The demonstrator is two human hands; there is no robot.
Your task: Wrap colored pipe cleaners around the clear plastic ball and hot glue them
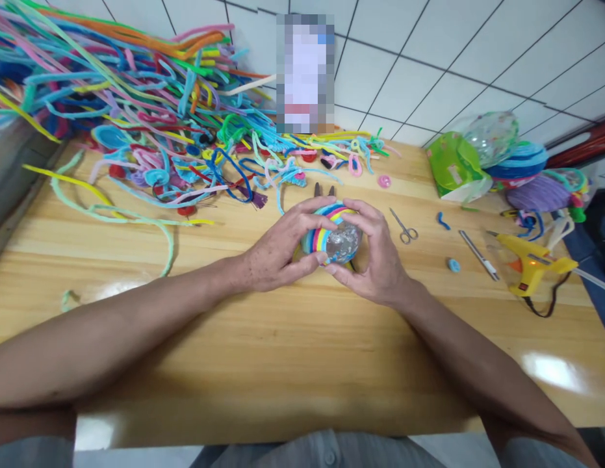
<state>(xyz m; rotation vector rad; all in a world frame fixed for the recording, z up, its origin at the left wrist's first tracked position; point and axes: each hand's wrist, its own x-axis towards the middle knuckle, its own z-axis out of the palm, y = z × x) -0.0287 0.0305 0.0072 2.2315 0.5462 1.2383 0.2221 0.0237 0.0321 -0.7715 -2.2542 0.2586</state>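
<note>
A clear glittery ball (342, 244) wrapped partly in rainbow pipe-cleaner bands (318, 237) sits between both my hands above the wooden table (263, 351). My left hand (277, 250) curls round its left side, thumb pressing the striped bands. My right hand (377, 257) cups its right side with the fingers over the top. Both hands are closed on the ball.
A big tangle of coloured pipe cleaners (151, 123) fills the far left. Pliers (324, 190) lie just behind the ball. Small scissors (404, 227), a metal tool (479, 255) and a yellow glue gun (531, 266) lie to the right. Finished balls and a green packet (453, 166) stand far right.
</note>
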